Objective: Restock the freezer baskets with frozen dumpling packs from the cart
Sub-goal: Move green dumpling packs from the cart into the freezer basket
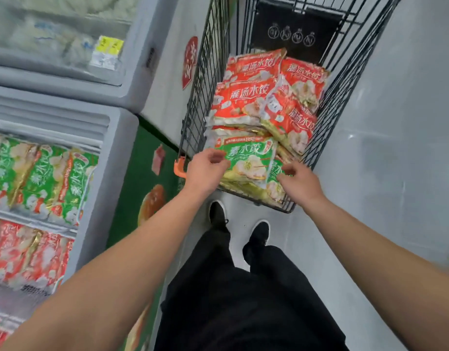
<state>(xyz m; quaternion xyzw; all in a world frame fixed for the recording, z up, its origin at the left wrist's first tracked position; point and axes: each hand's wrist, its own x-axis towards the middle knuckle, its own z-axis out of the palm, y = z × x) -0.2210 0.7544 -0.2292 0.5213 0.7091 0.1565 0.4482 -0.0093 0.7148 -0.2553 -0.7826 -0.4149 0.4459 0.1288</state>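
Note:
A black wire cart (205,72) stands ahead of me, holding a pile of dumpling packs. Red packs (246,97) lie on top and behind, and a green pack (248,160) lies at the near end. My left hand (208,168) is at the green pack's left edge with its fingers loosely curled and nothing in its grip. My right hand (299,181) reaches over a second green pack (276,173) at the right, its fingertips at the wrapper. To the left, the open freezer (112,153) holds a row of green packs (41,178) and a row of red packs (28,254) below it.
A second freezer (132,72) with a shut glass lid stands further back on the left. The freezer's green side panel (142,160) runs close beside the cart. My black shoes (218,214) stand on the grey floor (382,148) just behind the cart.

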